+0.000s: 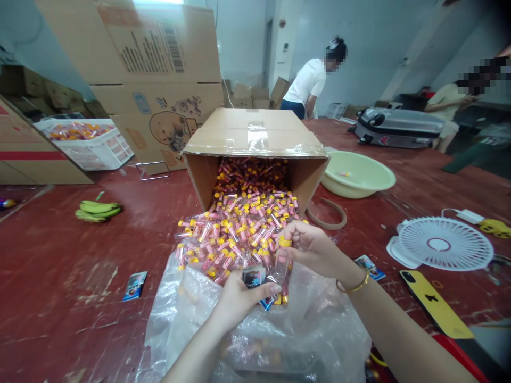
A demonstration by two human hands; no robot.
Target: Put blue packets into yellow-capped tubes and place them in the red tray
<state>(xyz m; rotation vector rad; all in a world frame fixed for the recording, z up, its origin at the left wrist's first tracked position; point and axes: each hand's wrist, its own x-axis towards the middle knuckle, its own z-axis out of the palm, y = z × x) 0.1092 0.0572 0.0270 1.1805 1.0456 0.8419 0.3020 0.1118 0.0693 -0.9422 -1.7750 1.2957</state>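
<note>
My left hand is closed around small dark-and-blue printed packets, with the thumb laid across them. Just to the right, my right hand pinches a small clear plastic tube near its yellow cap. The tube's lower end is close to the left thumb; whether they touch I cannot tell. Beyond both hands spreads a heap of pink-labelled tubes with yellow caps. It spills from a cardboard box lying on its side, onto a clear plastic sheet or bag.
On the red table lie bananas, a loose blue packet, a tape ring, a fan and a yellow phone. Behind stand a green basin, a suitcase, a white crate and two people.
</note>
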